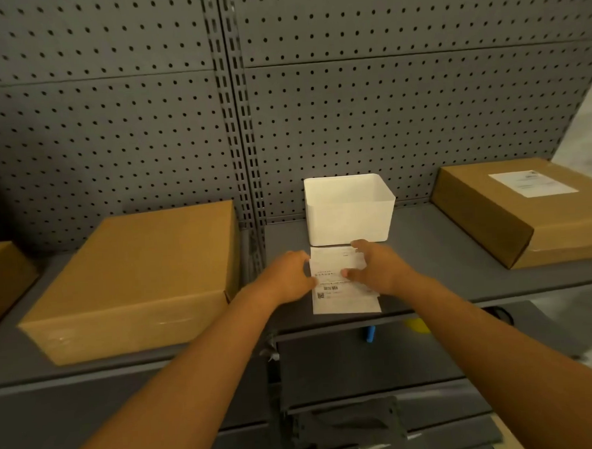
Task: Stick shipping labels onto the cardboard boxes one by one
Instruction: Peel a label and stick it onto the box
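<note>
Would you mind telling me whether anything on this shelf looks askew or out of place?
Only slightly: the label stack under both hands is fanned unevenly. The right-hand cardboard box sits angled to the shelf edge.

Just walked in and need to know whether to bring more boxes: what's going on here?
A person is labelling boxes on a grey shelf. Both hands, left hand and right hand, are on a small stack of shipping labels lying before a white bin. The right box already carries a label; the left box shows none.
</note>
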{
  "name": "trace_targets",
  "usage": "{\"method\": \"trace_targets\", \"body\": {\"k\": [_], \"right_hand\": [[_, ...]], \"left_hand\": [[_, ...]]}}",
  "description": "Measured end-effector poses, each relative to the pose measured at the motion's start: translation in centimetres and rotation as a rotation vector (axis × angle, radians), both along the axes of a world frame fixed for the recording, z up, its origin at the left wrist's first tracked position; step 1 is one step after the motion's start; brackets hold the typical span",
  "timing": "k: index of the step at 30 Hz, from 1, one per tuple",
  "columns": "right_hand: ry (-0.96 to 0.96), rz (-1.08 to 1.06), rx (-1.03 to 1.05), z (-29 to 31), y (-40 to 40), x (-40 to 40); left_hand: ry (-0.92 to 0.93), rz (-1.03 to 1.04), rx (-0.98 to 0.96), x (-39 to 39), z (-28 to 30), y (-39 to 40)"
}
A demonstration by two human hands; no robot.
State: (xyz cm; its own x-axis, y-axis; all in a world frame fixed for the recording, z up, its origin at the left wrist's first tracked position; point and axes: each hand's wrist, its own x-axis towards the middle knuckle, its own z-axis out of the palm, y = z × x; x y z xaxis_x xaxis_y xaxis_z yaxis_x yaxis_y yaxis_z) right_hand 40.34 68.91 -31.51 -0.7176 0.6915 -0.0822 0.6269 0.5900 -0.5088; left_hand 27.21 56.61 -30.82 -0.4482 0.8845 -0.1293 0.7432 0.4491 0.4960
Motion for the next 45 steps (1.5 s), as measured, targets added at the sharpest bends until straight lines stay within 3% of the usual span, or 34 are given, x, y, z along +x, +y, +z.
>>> {"method": "trace_targets", "body": {"k": [7, 14, 22, 28, 40, 45], "right_hand": [[-0.049, -0.053, 0.049, -0.5, 1.4, -0.5], [0.137, -0.130, -0.030, -0.2, 1.9, -0.1], [0.364, -0.078, -0.068, 1.6, 1.2, 0.0], [0.529, -0.125, -0.168, 2.9, 1.3, -0.1], [0.540, -0.117, -0.322, 2.5, 1.2, -0.2], [0.531, -0.119, -0.270, 2.5, 1.0, -0.4]], "left_hand": [[0.030, 0.023, -0.036, -1.3, -1.7, 1.0], [-0.017, 0.012, -0.040, -1.7, -1.6, 1.1], [-0.344, 0.098, 0.238, -1.9, 0.5, 1.7], [-0.555, 0.148, 0.331, -1.7, 1.6, 1.5], [-0.510, 0.210, 0.415, -2.2, 1.4, 1.0], [-0.528, 0.206, 0.427, -2.1, 1.6, 1.0]]}}
